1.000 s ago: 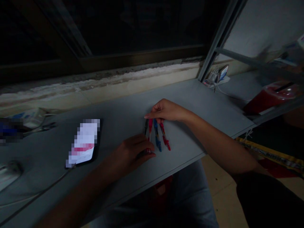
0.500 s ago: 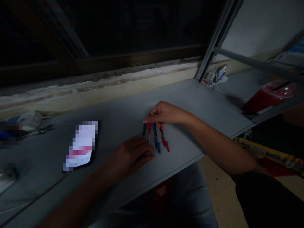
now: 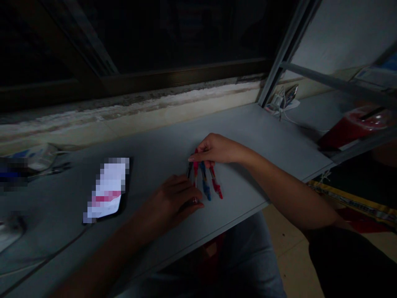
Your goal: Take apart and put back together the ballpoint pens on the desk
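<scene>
Several pens lie side by side on the grey desk point(image 3: 158, 153), fanned toward me. My right hand point(image 3: 214, 148) is closed at their far ends, with thumb and fingers on the upper end of a red pen point(image 3: 195, 164). Around that pen's near end my left hand point(image 3: 176, 198) curls its fingers, partly hiding it. A dark pen point(image 3: 189, 169) shows just left of it, its near end hidden by my left hand. To the right lie a blue pen point(image 3: 206, 188) and another red pen point(image 3: 216, 188), their far ends beneath my right hand.
A lit phone point(image 3: 107, 190) with a cable lies left of my arm. Farther left are a white box point(image 3: 40, 155) and a pale object point(image 3: 10, 227). Behind the metal frame point(image 3: 276, 78) at right stand a red container point(image 3: 350, 128) and a small phone point(image 3: 291, 96).
Both hands keep nearly the same place and grip on the red pen. The whole view has shifted very slightly.
</scene>
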### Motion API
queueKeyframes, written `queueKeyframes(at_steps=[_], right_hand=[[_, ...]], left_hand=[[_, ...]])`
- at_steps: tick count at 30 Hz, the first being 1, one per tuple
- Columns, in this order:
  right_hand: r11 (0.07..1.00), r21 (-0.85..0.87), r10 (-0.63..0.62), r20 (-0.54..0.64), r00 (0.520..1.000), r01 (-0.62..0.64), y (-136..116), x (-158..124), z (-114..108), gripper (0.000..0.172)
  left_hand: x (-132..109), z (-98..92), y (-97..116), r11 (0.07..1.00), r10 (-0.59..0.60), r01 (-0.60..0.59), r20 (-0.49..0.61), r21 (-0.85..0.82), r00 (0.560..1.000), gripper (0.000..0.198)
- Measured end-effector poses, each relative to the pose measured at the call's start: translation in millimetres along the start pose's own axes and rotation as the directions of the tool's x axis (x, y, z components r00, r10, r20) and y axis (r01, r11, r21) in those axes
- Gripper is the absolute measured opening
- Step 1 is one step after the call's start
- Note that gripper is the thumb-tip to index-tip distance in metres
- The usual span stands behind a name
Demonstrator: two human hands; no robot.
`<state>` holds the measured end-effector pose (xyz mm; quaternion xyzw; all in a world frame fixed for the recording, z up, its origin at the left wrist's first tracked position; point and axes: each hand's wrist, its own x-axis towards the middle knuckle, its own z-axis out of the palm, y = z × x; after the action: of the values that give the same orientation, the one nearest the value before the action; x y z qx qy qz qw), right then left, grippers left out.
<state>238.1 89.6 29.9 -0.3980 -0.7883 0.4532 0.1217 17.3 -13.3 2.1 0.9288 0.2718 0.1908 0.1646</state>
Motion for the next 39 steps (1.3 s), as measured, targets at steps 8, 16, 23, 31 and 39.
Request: queueKeyframes(at_steps=[8,16,23,31,39], right_hand=[[0.981,-0.195,0.005,-0.033,0.999,-0.011,0,2,1,0.040],[0.896,-0.444,-0.080,-0.222,0.972,-0.028,4,2,3,0.035],[0.902,-0.363,-0.250,0.002,0.968,0.234,-4,-1,10,0.035],[0.990,0.123,-0.045,-0.163,0.986,0.066,-5,2,10,0.071],[0.965,0.194,-0.137,-0.208,0.968,0.178,-7,4,15,0.072]], left_hand=[[-3,-1.2,2,0.996,-0.089,0.089,-0.009,0.018,0.996,0.044],[2,1.1,-5,0.812,-0.533,0.529,-0.059,0.247,0.844,0.023],[2,-3.7,-2,0.689,-0.692,0.697,-0.107,0.198,0.714,0.023],[4,-8.2,-1,0.801,-0.598,0.564,-0.315,-0.200,0.737,0.031],[1,-6.2,-3,0.802,-0.596,0.530,-0.318,-0.276,0.737,0.030]])
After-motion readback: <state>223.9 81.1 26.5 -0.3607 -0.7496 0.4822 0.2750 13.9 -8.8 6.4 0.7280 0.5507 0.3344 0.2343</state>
